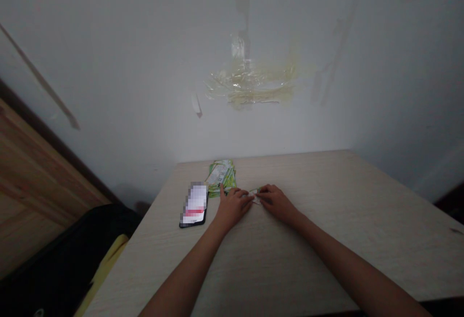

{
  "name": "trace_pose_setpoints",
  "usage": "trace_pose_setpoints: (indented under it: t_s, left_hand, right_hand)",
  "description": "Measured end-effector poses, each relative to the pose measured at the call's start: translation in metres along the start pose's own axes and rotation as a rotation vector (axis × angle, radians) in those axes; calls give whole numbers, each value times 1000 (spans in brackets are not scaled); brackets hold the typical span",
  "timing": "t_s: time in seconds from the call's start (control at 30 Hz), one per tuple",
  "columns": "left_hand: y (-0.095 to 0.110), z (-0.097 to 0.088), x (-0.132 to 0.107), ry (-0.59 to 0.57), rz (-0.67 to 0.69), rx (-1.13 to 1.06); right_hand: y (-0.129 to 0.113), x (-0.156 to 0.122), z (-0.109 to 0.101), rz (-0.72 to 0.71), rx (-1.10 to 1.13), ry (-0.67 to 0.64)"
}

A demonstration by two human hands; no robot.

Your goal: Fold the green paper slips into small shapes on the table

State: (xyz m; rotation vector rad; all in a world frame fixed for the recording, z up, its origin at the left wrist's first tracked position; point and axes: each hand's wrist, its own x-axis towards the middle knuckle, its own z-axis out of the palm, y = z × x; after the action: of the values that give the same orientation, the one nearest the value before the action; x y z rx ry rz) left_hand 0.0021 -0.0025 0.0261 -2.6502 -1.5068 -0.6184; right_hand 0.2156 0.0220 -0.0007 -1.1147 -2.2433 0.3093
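My left hand (234,206) rests low over the table, its fingers bent and closed at the edge of a small green-and-white packet (256,198). From the other side my right hand (277,202) pinches the same packet between thumb and fingers. Much of the packet is covered by the fingers, so its full shape is hidden. Just beyond my left hand lies a loose pile of similar green-and-white packets (222,177). A phone (195,206) with a blurred-out screen lies left of that hand.
All this is on a pale wood-grain table (344,201) pushed against a grey-white wall (126,90). Peeling clear tape (253,82) clings to the wall. Dark and yellow cloth (105,264) and wooden furniture (29,172) are at the left.
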Motion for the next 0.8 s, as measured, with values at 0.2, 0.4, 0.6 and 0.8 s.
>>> trace_pose_setpoints:
  t_s: [0.2, 0.4, 0.6, 0.8]
  left_hand:
    - [1, 0, 1, -2, 3, 36]
    - [2, 1, 1, 34, 25, 87]
    - [2, 1, 1, 38, 30, 107]
    - [1, 1, 1, 21, 25, 92]
  right_hand:
    - [0, 0, -1, 5, -9, -14]
    - [-3, 1, -3, -5, -29, -39]
    - [-3, 1, -3, -3, -20, -34]
    - [1, 1, -1, -4, -24, -30]
